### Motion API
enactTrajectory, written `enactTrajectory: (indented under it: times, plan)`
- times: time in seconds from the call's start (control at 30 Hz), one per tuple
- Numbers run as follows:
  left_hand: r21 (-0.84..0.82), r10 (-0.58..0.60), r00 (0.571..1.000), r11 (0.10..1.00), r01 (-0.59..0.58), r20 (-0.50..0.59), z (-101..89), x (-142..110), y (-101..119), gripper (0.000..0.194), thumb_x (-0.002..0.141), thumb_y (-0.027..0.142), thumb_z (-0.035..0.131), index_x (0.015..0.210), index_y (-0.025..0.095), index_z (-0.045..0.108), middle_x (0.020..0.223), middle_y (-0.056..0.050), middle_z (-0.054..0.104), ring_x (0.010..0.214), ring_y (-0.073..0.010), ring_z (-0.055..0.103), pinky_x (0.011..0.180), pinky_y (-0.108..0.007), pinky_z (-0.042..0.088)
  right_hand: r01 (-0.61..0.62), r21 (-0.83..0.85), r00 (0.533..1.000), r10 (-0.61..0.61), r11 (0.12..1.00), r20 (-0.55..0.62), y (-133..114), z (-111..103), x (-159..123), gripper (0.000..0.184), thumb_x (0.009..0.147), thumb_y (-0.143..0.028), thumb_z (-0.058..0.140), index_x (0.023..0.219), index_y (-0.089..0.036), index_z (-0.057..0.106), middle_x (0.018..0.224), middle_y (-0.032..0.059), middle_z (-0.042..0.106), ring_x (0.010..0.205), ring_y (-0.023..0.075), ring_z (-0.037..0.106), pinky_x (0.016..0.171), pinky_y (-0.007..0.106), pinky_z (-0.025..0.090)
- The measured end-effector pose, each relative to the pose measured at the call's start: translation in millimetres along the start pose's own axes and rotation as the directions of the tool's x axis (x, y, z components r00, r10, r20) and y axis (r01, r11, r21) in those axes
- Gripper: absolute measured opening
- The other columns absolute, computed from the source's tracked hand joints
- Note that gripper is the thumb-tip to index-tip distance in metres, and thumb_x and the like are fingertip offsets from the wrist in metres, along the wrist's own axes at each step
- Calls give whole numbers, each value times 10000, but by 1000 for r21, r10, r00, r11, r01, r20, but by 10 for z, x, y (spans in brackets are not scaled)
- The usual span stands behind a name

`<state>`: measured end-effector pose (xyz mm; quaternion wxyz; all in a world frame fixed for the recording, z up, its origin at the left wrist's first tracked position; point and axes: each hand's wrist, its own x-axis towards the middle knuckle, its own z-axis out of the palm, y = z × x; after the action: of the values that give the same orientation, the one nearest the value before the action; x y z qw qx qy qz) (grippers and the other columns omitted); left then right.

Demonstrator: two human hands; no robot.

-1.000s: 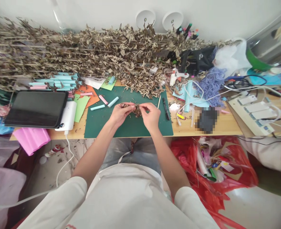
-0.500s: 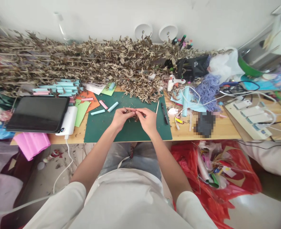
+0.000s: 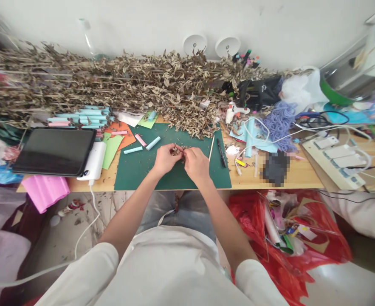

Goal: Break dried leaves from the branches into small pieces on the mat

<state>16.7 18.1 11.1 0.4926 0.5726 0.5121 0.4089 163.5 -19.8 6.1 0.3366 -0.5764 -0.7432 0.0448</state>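
Note:
Over the green cutting mat (image 3: pixel 136 174), my left hand (image 3: pixel 166 160) is closed with thumb and fingers round some dried leaves (image 3: pixel 176 151). My right hand (image 3: pixel 197 165) meets it, its fingertips pinched on the same brown, crumpled bits; exactly what lies between them is partly hidden. Just beyond the hands, a heap of dried leaves (image 3: pixel 190 121) spills onto the mat's back edge. Left of my hands lie a pink paper roll (image 3: pixel 140 140) and blue paper rolls (image 3: pixel 153 143). A thin pale stick (image 3: pixel 212 147) and a black pen (image 3: pixel 221 153) rest to the right.
Dried leafy stalks (image 3: pixel 111 80) cover the back of the table. A tablet (image 3: pixel 55 151) and white power bank (image 3: pixel 94 161) lie left, beside stacked rolls (image 3: pixel 88 117). At right are a glue gun (image 3: pixel 235 111), purple yarn (image 3: pixel 279 123) and a power strip (image 3: pixel 335 159). A red bag (image 3: pixel 247 212) hangs below.
My right fingers have curled in more and drawn slightly away from the left fingertips. My left hand stays around the leaves. The whole view has shifted slightly.

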Motion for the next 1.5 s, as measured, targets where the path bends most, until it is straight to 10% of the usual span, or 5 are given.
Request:
enactTrajectory:
  times: [0.47, 0.9, 1.07, 1.23, 1.5]
  plan:
    - [-613, -233, 967, 751, 246, 103, -7, 17, 77, 223, 688, 331, 787, 775, 133, 732, 819, -56, 717, 714, -116, 652, 781, -267, 541, -117, 308, 980, 160, 944, -119, 18, -92, 45, 239, 898, -194, 506, 1032, -220, 702, 1025, 90, 689, 997, 223, 622, 928, 391, 522]
    - [-613, -155, 979, 763, 204, 132, 18, -48, 50, 338, 597, 270, 874, 887, 161, 739, 851, -29, 721, 784, -118, 675, 866, -291, 538, -199, 539, 970, 244, 819, -11, 9, -72, 103, 173, 891, -302, 594, 975, -218, 720, 953, 46, 741, 846, 167, 697, 788, 294, 574]
    - [-482, -134, 988, 863, 154, 76, 26, -36, 7, 369, 547, 319, 892, 811, 138, 709, 773, -19, 704, 712, -134, 655, 795, -316, 537, -151, 423, 985, 174, 893, -15, 1, -61, 90, 132, 887, -232, 571, 878, -210, 701, 886, 47, 727, 795, 173, 668, 770, 306, 549]
    - [-376, -56, 998, 926, 41, -28, 83, -14, 14, 281, 555, 274, 852, 720, 134, 673, 781, -28, 699, 706, -132, 625, 737, -280, 514, -56, 186, 994, 73, 981, -85, -71, 12, 86, 168, 891, -166, 484, 869, -191, 649, 875, 90, 687, 865, 219, 618, 804, 354, 512]
    - [-478, -82, 990, 878, 18, -114, 63, 26, 55, 229, 598, 263, 835, 669, 139, 656, 811, -16, 686, 710, -103, 597, 718, -239, 486, -180, 318, 937, 260, 931, -231, 21, -47, 85, 149, 889, -214, 528, 847, -198, 671, 835, 59, 711, 770, 183, 652, 760, 327, 540]
